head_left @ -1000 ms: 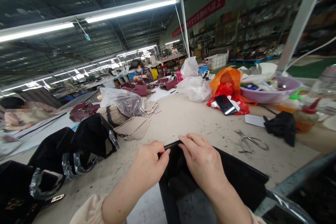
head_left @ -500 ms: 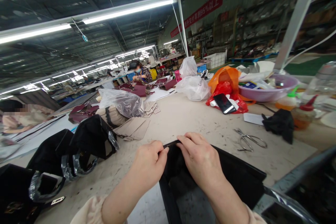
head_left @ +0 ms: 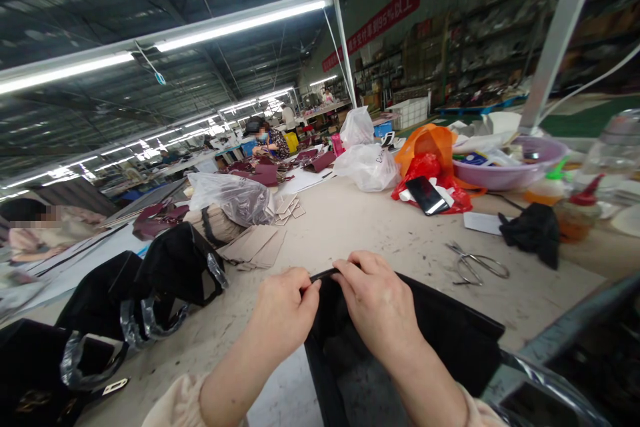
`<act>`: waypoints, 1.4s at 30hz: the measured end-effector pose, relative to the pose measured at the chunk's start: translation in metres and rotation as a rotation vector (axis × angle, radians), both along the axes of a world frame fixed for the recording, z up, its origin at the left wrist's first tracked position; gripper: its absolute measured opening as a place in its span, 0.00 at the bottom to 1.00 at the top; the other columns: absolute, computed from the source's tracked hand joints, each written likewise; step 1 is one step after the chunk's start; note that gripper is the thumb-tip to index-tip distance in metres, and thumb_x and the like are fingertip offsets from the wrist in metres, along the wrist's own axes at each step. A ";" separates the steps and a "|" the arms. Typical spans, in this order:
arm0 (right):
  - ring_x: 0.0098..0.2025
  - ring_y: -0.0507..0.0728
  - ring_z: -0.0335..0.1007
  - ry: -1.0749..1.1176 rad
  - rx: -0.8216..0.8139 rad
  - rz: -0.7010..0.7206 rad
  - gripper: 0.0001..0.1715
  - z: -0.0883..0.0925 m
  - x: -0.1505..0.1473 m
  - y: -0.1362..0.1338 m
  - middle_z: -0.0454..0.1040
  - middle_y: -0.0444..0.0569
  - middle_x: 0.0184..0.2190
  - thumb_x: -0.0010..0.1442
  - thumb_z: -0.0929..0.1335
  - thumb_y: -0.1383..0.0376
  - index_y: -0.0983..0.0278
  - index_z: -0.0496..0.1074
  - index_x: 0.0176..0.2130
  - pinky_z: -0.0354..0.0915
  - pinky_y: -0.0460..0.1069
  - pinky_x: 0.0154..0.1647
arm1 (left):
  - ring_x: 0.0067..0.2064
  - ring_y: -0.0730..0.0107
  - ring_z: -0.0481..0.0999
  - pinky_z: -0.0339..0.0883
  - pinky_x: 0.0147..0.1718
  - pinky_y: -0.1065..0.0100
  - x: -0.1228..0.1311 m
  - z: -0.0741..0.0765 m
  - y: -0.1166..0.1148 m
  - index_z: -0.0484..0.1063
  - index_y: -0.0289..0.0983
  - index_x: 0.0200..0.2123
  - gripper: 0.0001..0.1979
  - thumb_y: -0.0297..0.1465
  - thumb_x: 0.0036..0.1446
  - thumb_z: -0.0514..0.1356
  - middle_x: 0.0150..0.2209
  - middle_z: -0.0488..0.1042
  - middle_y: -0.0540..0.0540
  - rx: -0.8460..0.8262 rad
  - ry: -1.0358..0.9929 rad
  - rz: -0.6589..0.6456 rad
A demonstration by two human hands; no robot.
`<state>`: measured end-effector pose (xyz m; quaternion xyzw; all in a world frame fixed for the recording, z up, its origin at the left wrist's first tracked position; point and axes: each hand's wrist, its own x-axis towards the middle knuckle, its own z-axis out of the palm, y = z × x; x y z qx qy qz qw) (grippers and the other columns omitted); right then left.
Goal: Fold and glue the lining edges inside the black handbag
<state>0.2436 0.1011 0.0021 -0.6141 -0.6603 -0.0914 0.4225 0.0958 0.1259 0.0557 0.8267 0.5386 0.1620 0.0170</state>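
A black bag [head_left: 450, 327] stands with its mouth open in front of me at the table's near side. My left hand [head_left: 287, 307] pinches the far left part of its rim between thumb and curled fingers. Close beside it, my right hand [head_left: 375, 300] grips the same rim, fingertips over the edge and thumb inside. A short stretch of dark rim shows between the two hands. The bag's lower part runs out of view, and a plastic-wrapped handle [head_left: 545, 383] hangs at its right side.
Several black bags [head_left: 173, 260] with wrapped handles line the left. Scissors [head_left: 475, 263] lie to the right, near a black cloth [head_left: 533, 230] and a red-capped bottle [head_left: 580, 213]. Farther back are a phone [head_left: 427, 195], a purple basin [head_left: 500, 173] and beige panels [head_left: 255, 247]. A co-worker [head_left: 45, 233] sits at far left.
Both hands keep their hold on the bag's rim. My right hand has shifted very slightly left along it, and the view has turned a little.
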 end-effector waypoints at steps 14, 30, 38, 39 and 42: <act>0.38 0.55 0.64 0.042 -0.015 -0.033 0.02 -0.001 0.000 0.006 0.71 0.46 0.34 0.59 0.68 0.66 0.60 0.72 0.35 0.59 0.49 0.35 | 0.34 0.71 0.78 0.66 0.35 0.70 -0.011 -0.005 0.003 0.61 0.39 0.27 0.08 0.32 0.51 0.59 0.37 0.77 0.50 -0.096 -0.362 0.090; 0.40 0.55 0.63 0.036 -0.106 -0.060 0.06 -0.001 0.001 0.007 0.71 0.45 0.37 0.62 0.65 0.64 0.59 0.72 0.37 0.56 0.48 0.38 | 0.30 0.71 0.75 0.62 0.31 0.71 -0.009 0.005 0.008 0.76 0.41 0.32 0.07 0.31 0.54 0.57 0.29 0.78 0.52 -0.101 -0.050 0.001; 0.39 0.54 0.63 0.020 -0.114 -0.048 0.04 0.002 -0.001 0.004 0.71 0.43 0.36 0.61 0.66 0.64 0.58 0.72 0.37 0.55 0.48 0.36 | 0.30 0.71 0.74 0.60 0.31 0.72 -0.014 0.002 0.011 0.76 0.38 0.30 0.10 0.31 0.57 0.55 0.29 0.78 0.49 -0.087 -0.055 -0.039; 0.39 0.54 0.63 0.023 -0.116 -0.046 0.04 0.002 -0.001 0.004 0.71 0.43 0.36 0.61 0.66 0.64 0.58 0.72 0.36 0.55 0.48 0.36 | 0.29 0.71 0.73 0.60 0.31 0.72 -0.014 0.002 0.011 0.76 0.38 0.30 0.10 0.31 0.57 0.54 0.28 0.77 0.49 -0.093 -0.056 -0.040; 0.39 0.54 0.63 0.030 -0.111 -0.040 0.04 0.002 -0.001 0.004 0.71 0.43 0.36 0.60 0.67 0.64 0.59 0.72 0.36 0.56 0.49 0.36 | 0.26 0.73 0.71 0.59 0.29 0.72 -0.013 0.003 0.011 0.74 0.38 0.29 0.09 0.31 0.56 0.54 0.23 0.74 0.51 -0.122 -0.054 -0.021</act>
